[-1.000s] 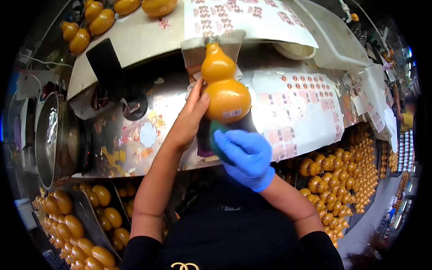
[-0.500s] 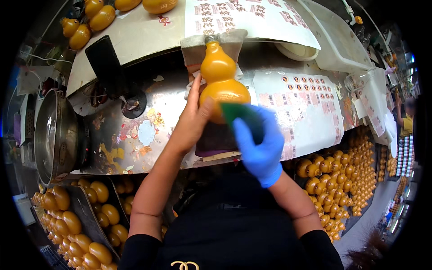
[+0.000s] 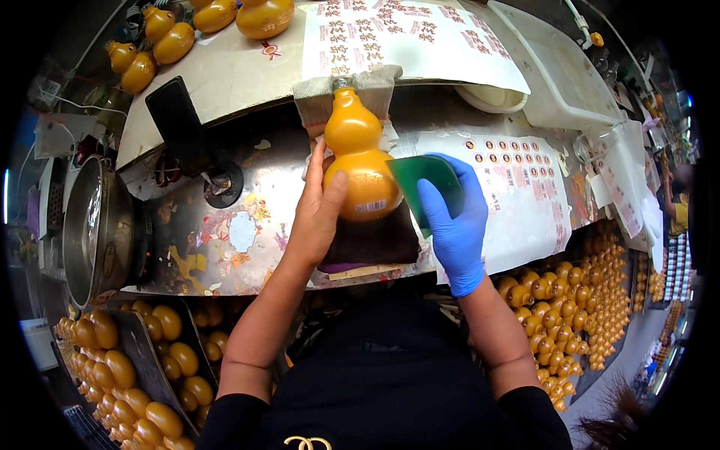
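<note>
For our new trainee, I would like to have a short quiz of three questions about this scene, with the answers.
1. True or false: the left hand is bare.
2. What colour is the flat tool in the right hand? A) red B) green C) white
3. Fill in: the gourd's ____ end lies nearer the person.

Key: 1. True; 2. B; 3. wide

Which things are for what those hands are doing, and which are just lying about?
In use:
- gourd-shaped bottle, with the left hand on its side
- green flat piece, held in the blue-gloved right hand
- cloth by the bottle's neck, probably

Seemingly just about:
- metal pan
- black panel on a stand
- white tub
</note>
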{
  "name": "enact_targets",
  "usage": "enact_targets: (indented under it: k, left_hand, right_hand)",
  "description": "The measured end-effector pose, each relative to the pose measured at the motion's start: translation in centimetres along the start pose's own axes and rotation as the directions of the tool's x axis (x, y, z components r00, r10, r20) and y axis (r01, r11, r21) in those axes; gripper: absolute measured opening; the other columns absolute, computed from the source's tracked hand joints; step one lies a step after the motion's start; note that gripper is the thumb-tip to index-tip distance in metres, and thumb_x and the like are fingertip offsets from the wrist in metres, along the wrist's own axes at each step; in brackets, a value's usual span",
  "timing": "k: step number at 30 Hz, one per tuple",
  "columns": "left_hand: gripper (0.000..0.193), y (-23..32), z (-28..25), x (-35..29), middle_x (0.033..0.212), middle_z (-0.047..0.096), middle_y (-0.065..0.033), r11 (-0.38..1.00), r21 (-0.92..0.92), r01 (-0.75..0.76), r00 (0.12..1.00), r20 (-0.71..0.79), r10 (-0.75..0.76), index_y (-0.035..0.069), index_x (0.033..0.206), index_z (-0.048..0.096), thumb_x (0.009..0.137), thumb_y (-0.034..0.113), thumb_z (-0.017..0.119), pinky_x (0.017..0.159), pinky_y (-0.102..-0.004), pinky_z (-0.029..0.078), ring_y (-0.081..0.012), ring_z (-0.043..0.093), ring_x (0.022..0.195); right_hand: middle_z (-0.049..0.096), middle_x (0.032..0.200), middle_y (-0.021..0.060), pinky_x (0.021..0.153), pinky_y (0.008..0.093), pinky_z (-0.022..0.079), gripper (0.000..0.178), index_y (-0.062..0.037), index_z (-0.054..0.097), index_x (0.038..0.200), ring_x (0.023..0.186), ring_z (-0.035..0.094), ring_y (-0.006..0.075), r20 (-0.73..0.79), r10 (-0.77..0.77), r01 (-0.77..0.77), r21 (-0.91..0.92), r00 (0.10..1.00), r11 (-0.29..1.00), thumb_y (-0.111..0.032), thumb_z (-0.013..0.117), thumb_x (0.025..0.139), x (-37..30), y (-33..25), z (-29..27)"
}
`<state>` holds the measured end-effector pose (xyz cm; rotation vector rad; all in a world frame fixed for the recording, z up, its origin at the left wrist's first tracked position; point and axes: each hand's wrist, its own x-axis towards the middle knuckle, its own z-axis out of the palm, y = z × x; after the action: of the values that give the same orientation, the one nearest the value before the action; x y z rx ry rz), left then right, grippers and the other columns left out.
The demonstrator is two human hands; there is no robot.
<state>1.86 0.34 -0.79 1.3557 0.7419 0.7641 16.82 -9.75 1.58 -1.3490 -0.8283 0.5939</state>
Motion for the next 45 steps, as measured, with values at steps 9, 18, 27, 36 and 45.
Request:
enact_targets:
  k: [9, 18, 27, 36, 45]
  left_hand:
    - [0.067, -1.5, 1.0, 0.2, 0.141, 0.040, -0.0195, 0.994, 0.052, -0.097, 0.988, -0.111, 0.103, -0.002, 0.148, 0.020, 0.101, 0.040, 0.040, 0.109, -0.0337, 0.030, -0.0248, 0.040, 0.131]
    - [0.057, -1.1, 1.1, 0.1, 0.143, 0.040, -0.0170, 0.998, -0.021, -0.062, 0.988, -0.140, 0.058, -0.002, 0.147, 0.025, 0.105, 0.036, 0.027, 0.109, -0.0318, 0.031, -0.0230, 0.041, 0.131]
    - [0.056, -0.3, -0.1, 0.2, 0.144, 0.039, -0.0161, 0.968, -0.243, 0.067, 0.991, -0.096, -0.093, 0.000, 0.147, 0.027, 0.104, 0.037, 0.029, 0.110, -0.0319, 0.030, -0.0223, 0.040, 0.132]
    - [0.053, -1.6, -0.3, 0.3, 0.146, 0.038, -0.0130, 0.996, -0.090, -0.001, 0.995, -0.101, -0.008, 0.004, 0.148, 0.028, 0.104, 0.033, 0.033, 0.110, -0.0302, 0.026, -0.0197, 0.036, 0.133]
    - [0.116, -1.8, -1.7, -1.5, 0.148, 0.033, -0.0165, 0.815, 0.517, -0.261, 0.965, 0.125, 0.230, 0.010, 0.153, 0.005, 0.068, 0.019, 0.083, 0.111, -0.0394, 0.030, -0.0271, 0.035, 0.136]
  right_hand:
    - [0.067, 0.099, 0.0088, 0.082, 0.0268, 0.051, 0.033, -0.0011, 0.058, 0.113, 0.093, 0.062, 0.0118, 0.292, 0.102, -0.078, -0.095, 0.951, 0.992, -0.018, 0.069, 0.086, 4.4, 0.6, -1.0]
    - [0.066, 0.096, 0.0109, 0.080, 0.0303, 0.051, 0.035, -0.0016, 0.059, 0.111, 0.087, 0.064, 0.0167, 0.597, 0.050, 0.130, -0.254, 0.800, 0.959, -0.021, 0.067, 0.084, 7.3, -3.1, 0.2]
    - [0.062, 0.093, 0.0005, 0.062, 0.0308, 0.049, 0.029, -0.0177, 0.067, 0.102, 0.078, 0.059, 0.0212, 0.623, -0.606, 0.870, -0.356, 0.494, 0.342, -0.011, 0.069, 0.073, 5.0, -1.5, -0.1]
    - [0.057, 0.117, -0.0118, 0.070, 0.0273, 0.043, 0.047, -0.0284, 0.067, 0.115, 0.107, 0.049, 0.0140, 0.747, -0.555, 0.914, -0.400, 0.365, 0.064, -0.013, 0.065, 0.071, -1.4, 2.2, -2.1]
    - [0.068, 0.099, 0.0064, 0.079, 0.0289, 0.050, 0.033, -0.0088, 0.065, 0.115, 0.088, 0.065, 0.0200, 0.324, -0.121, 0.158, -0.091, 0.938, 0.983, -0.004, 0.068, 0.082, -2.8, 1.5, -5.6]
